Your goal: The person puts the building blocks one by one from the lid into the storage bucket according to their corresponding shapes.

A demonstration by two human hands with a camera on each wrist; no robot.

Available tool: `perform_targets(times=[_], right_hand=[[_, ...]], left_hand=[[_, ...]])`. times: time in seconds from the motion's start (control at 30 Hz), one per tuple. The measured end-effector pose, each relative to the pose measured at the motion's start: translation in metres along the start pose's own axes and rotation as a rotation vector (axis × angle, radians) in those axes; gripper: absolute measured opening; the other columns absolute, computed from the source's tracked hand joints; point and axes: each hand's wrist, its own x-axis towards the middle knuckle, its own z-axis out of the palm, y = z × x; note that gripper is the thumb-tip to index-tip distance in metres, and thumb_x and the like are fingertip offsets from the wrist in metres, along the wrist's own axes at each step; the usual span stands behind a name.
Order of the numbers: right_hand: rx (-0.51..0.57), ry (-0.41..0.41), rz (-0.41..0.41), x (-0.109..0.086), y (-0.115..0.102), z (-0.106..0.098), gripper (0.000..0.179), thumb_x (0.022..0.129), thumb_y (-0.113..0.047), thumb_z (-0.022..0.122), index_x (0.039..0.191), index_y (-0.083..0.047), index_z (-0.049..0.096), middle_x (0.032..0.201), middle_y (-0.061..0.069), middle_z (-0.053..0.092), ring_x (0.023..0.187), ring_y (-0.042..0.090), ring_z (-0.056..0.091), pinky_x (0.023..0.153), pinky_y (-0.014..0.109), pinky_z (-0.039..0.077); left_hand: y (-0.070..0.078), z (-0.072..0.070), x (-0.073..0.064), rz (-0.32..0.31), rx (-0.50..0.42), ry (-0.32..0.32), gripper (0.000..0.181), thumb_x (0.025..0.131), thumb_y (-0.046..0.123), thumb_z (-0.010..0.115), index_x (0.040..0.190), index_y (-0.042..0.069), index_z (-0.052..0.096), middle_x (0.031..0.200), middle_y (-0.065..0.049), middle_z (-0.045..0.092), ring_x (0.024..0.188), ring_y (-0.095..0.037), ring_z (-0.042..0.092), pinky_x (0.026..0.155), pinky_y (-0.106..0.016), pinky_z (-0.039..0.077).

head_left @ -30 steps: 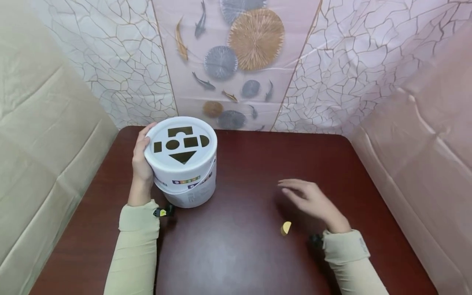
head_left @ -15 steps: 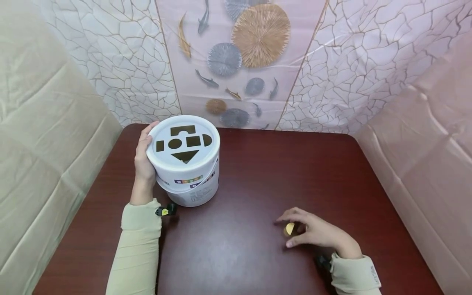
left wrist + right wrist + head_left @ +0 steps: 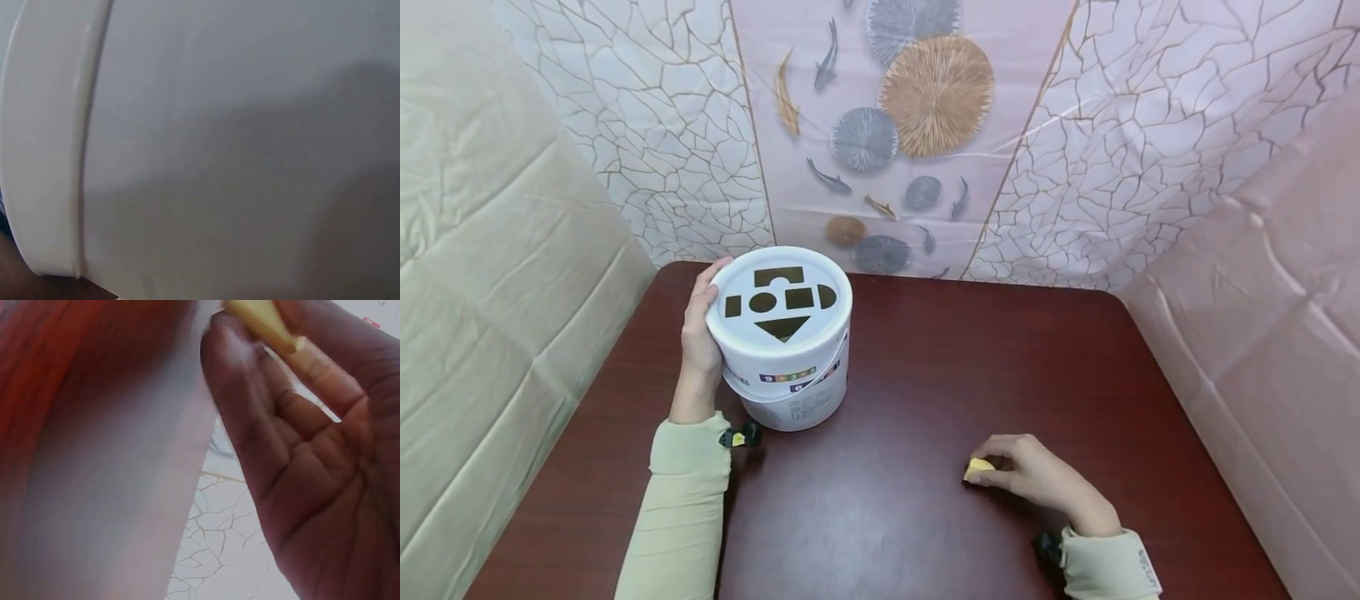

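Note:
A white lidded bucket (image 3: 793,358) stands at the table's back left, its lid cut with several shaped holes, among them a triangle, a circle and a square. My left hand (image 3: 700,333) holds the bucket at its left side, fingers curved round the rim. Its smooth wall (image 3: 219,125) fills the left wrist view. At the right front, my right hand (image 3: 1033,475) pinches a small yellow half-round block (image 3: 978,468) between thumb and fingers, close over the table. In the right wrist view, part of the yellow block (image 3: 265,322) shows at the fingertips, cut off by the top edge.
The dark red-brown table (image 3: 880,517) has rounded back corners. A patterned cloth (image 3: 865,217) hangs behind it, and beige padded panels (image 3: 1247,333) rise on both sides. A thin white handle (image 3: 820,383) hangs across the bucket's front.
My right hand has come down and toward me to the yellow block, opened round it and now pinches it. The left hand stays on the bucket; the view has shifted slightly.

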Motion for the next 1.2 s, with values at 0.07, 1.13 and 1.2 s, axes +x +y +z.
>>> perform_targets(times=[0.07, 1.13, 1.2], right_hand=[[0.001, 0.033, -0.024, 0.004, -0.004, -0.001, 0.010, 0.089, -0.030, 0.078, 0.097, -0.027, 0.073, 0.085, -0.017, 0.066, 0.071, 0.002, 0.060, 0.062, 0.025, 0.051], [-0.103, 0.247, -0.650, 0.256, -0.192, -0.033, 0.025, 0.095, -0.014, 0.072, 0.119, -0.008, 0.070, 0.113, 0.001, 0.069, 0.095, 0.010, 0.061, 0.083, 0.027, 0.050], [-0.131, 0.228, -0.663, 0.268, -0.199, -0.027, 0.025, 0.095, -0.013, 0.071, 0.119, -0.006, 0.069, 0.115, 0.003, 0.070, 0.100, 0.010, 0.061, 0.087, 0.024, 0.047]], left_hand=[[0.000, 0.000, -0.001, 0.000, 0.003, 0.000, 0.050, 0.100, 0.024, 0.033, 0.144, 0.010, 0.052, 0.142, -0.009, 0.050, 0.128, -0.023, 0.045, 0.108, -0.032, 0.031], [0.000, -0.003, -0.002, -0.033, 0.077, -0.028, 0.051, 0.102, 0.028, 0.030, 0.147, 0.015, 0.048, 0.144, -0.007, 0.049, 0.128, -0.021, 0.047, 0.106, -0.034, 0.034], [0.001, -0.004, -0.002, -0.035, 0.069, -0.028, 0.050, 0.102, 0.028, 0.030, 0.147, 0.016, 0.048, 0.144, -0.007, 0.049, 0.127, -0.021, 0.047, 0.105, -0.033, 0.035]])
